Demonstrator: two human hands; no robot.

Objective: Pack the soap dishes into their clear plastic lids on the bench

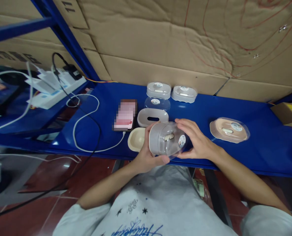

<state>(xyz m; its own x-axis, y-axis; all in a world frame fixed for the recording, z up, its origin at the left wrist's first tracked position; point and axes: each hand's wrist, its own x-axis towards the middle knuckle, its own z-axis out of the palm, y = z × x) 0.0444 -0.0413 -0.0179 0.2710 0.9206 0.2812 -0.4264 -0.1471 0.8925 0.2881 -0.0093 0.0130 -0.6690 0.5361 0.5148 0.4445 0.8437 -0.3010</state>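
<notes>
Between both hands, above the shelf's front edge, is a grey oval box with a clear lid (167, 139), tilted on its side. My left hand (147, 157) wraps its lower left part, thumb along the front. My right hand (197, 139) grips the clear lid end, fingers over the top and thumb below. A small pale piece and a round sticker show through the lid. Just behind the left hand lies a cream oval tray (136, 139), partly hidden. Beyond it sits a grey oval piece with a dark slot (152, 117), and behind that a clear lid (157, 104).
Two lidded grey boxes (159, 90) stand at the back against cardboard (148, 42). A peach lidded box (229, 129) lies to the right on the blue shelf (197, 114). On the left are a phone (125, 114) with a white cable (74, 131) and a power strip (54, 93).
</notes>
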